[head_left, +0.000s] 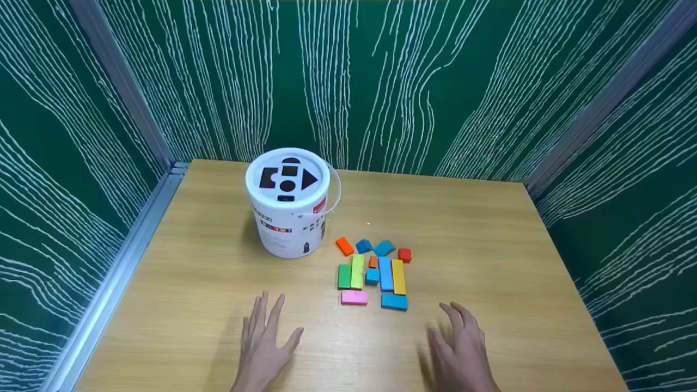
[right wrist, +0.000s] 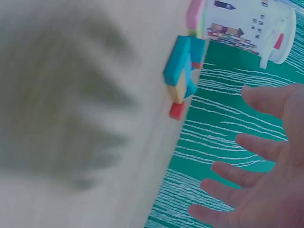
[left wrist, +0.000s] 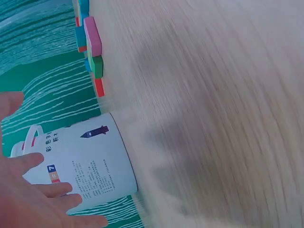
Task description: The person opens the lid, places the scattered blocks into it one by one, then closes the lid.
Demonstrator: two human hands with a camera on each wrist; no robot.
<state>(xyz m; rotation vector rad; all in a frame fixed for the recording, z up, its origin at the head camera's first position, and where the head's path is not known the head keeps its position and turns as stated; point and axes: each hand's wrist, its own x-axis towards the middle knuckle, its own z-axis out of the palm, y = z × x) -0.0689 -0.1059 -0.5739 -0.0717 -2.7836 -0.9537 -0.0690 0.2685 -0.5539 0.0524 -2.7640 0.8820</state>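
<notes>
Coloured wooden blocks lie grouped on the table, among them a pink block (head_left: pixel 354 298), a green block (head_left: pixel 344 276), a yellow-green block (head_left: pixel 356 271), a long blue block (head_left: pixel 385 274) and a yellow block (head_left: pixel 398 277). A blue block (head_left: pixel 394 301) lies at the group's near right. My left hand (head_left: pixel 264 348) hovers left of the group with fingers spread, holding nothing. To the right of the blocks, my right hand (head_left: pixel 462 348) is held over the table, fingers apart and nothing in it. Both wrist views show spread fingers over bare wood.
A white bucket (head_left: pixel 288 231) with shape holes in its lid and a handle (head_left: pixel 338 190) stands behind and left of the blocks. Green walls (head_left: pixel 381 81) with white wavy lines border the wooden table (head_left: pixel 463 228). A red block (head_left: pixel 404 255) lies at the group's far right.
</notes>
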